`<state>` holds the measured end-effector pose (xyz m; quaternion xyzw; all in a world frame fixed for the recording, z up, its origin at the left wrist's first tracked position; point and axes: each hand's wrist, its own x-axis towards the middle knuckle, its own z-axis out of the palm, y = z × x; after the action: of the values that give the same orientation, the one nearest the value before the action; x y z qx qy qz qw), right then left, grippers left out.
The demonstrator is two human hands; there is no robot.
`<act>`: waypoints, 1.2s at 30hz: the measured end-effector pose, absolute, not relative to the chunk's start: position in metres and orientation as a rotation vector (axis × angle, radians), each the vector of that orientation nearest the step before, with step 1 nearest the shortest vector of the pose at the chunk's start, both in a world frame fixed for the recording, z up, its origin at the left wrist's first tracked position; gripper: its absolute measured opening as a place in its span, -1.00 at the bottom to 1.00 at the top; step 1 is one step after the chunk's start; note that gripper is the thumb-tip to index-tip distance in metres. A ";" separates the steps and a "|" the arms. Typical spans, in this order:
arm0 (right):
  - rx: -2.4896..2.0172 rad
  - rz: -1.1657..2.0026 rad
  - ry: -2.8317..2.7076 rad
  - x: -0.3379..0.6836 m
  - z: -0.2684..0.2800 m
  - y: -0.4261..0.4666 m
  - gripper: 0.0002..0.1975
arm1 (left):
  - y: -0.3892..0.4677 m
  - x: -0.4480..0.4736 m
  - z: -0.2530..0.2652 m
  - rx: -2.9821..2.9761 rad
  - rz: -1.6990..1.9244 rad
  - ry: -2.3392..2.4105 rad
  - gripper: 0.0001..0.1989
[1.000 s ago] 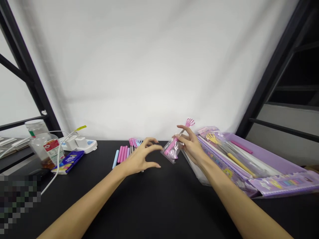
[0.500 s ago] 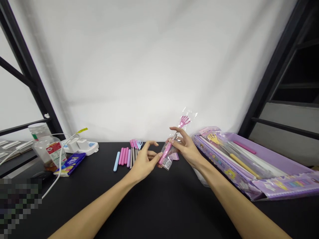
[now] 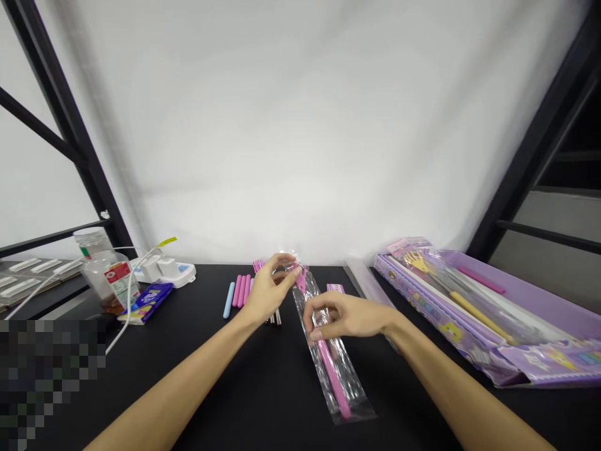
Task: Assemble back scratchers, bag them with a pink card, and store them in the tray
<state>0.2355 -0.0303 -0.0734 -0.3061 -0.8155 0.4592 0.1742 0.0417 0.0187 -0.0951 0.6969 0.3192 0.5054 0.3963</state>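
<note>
A pink hand-shaped back scratcher in a clear plastic sleeve (image 3: 335,376) lies lengthwise on the black table (image 3: 263,394), handle toward me. My left hand (image 3: 267,290) pinches the sleeve's far end by the pink claw head. My right hand (image 3: 346,317) grips the sleeve near its middle, fingers closed over the shaft. Just behind my left hand lies a row of unwrapped pink and blue scratchers (image 3: 238,290).
A purple display box (image 3: 539,341) with wrapped scratchers sits at the right. At the left stand a jar (image 3: 96,270), a blue packet (image 3: 144,302), a white power strip (image 3: 164,270) and a white cable (image 3: 119,326). Black frame posts rise on both sides.
The wrapped scratcher went from upright in my right hand to lying flat on the table. My left hand moved to its far end; my right hand slid to its middle.
</note>
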 end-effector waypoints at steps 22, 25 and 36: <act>-1.404 0.324 -2.218 0.305 -0.125 0.020 -0.46 | 0.014 0.040 -0.108 1.779 0.918 0.784 -0.19; -1.375 0.284 -2.193 0.305 -0.121 0.021 -0.48 | 0.014 0.040 -0.110 1.796 0.903 0.766 -0.20; -1.248 0.406 -1.862 0.295 -0.103 0.016 -0.61 | 0.011 0.042 -0.113 1.812 0.858 0.758 -0.18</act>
<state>0.2952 0.0155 -0.1031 -0.4977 -0.7424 0.1618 0.4182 0.0425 0.0108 -0.1134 0.7423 0.3105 0.3515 0.4786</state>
